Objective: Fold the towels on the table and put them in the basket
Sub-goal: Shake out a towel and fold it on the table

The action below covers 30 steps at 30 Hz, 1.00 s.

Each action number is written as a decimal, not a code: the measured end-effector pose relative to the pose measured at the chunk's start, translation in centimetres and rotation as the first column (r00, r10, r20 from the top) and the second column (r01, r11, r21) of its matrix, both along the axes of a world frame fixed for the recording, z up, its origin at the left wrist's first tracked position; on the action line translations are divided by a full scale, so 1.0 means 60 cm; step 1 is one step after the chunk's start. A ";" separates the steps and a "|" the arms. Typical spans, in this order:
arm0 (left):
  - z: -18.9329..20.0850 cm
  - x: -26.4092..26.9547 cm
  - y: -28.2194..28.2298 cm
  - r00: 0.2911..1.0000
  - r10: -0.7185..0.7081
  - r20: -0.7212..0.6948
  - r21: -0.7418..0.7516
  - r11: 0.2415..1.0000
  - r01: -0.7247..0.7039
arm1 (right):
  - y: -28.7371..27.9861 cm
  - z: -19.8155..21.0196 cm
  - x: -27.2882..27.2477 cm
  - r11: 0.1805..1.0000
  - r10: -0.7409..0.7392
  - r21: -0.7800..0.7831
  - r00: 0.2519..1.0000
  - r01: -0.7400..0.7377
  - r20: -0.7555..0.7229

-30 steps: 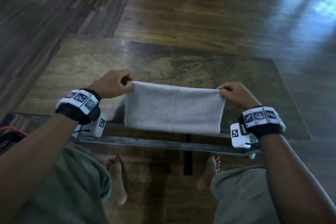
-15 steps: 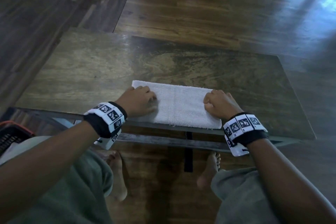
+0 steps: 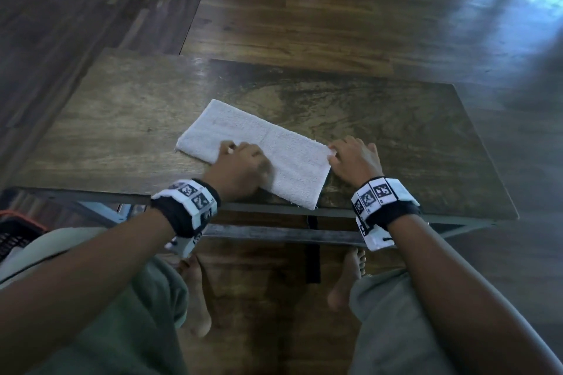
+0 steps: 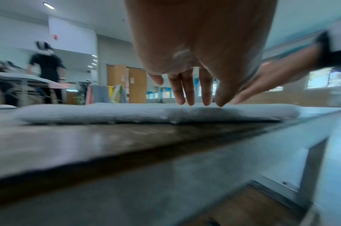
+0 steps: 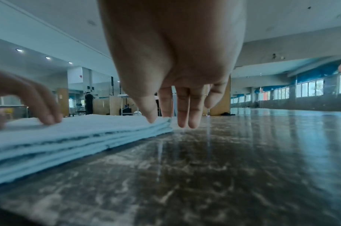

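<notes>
A white towel (image 3: 231,128), folded into a long layered strip, lies slanted on the wooden table (image 3: 396,137), its right end near the front edge. My left hand (image 3: 240,161) rests on the towel's middle. In the left wrist view its straight fingers (image 4: 190,94) touch the top of the towel (image 4: 127,113). My right hand (image 3: 350,155) is at the towel's right end. There the thumb sits on the corner of the towel (image 5: 69,137) and the straight fingers (image 5: 182,110) reach the tabletop just beside it. Neither hand grips the cloth.
A dark basket with an orange rim (image 3: 12,231) shows at the far left, below table height beside my knee. My bare feet are under the table. In the wrist views other tables and a standing person (image 4: 47,68) are far off in the hall.
A second ago both hands held the towel up by its top corners. It now lies on the table, turned slantwise. The left hand slid to its middle; the right stayed at the right end.
</notes>
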State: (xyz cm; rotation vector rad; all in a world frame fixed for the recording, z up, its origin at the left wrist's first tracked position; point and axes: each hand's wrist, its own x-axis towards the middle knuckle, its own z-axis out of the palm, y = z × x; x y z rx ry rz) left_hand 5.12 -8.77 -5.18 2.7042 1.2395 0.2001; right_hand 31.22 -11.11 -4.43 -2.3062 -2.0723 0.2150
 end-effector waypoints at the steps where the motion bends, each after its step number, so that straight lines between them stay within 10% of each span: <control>1: -0.007 0.012 -0.020 0.994 -0.110 0.025 0.026 0.994 0.109 | 0.003 -0.001 0.002 0.999 -0.011 -0.039 1.000 0.012 0.016; 15: -0.040 0.083 -0.090 0.982 -0.183 0.045 0.236 0.957 0.167 | 0.023 0.004 0.010 0.988 -0.111 -0.125 0.971 0.085 -0.212; 30: 0.064 0.082 -0.139 0.768 -0.016 0.640 0.129 0.988 -0.088 | -0.026 0.192 0.073 0.948 0.029 -0.151 0.547 -0.281 -0.837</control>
